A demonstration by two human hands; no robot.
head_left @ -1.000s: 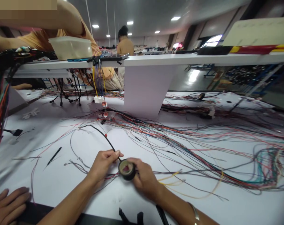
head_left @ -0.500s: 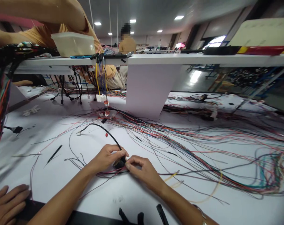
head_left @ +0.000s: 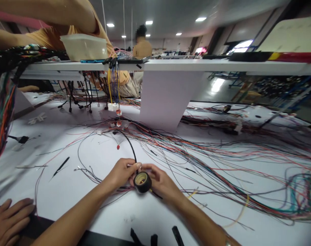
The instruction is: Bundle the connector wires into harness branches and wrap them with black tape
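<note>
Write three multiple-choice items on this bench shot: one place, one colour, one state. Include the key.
1. Where is the translucent plastic tub?
A) On the raised white shelf
B) On the floor
C) Inside a cardboard box

2. What colour is the outside of the roll of electrical tape?
A) Red
B) Black
C) Yellow

3. What are the left hand and right hand doing with the roll?
A) Neither touches it
B) Both hold it
C) Both lie flat, away from it

Key:
1. A, the tub stands on the shelf top.
2. B, its outer wrap is black.
3. B, both hands close around it.
</note>
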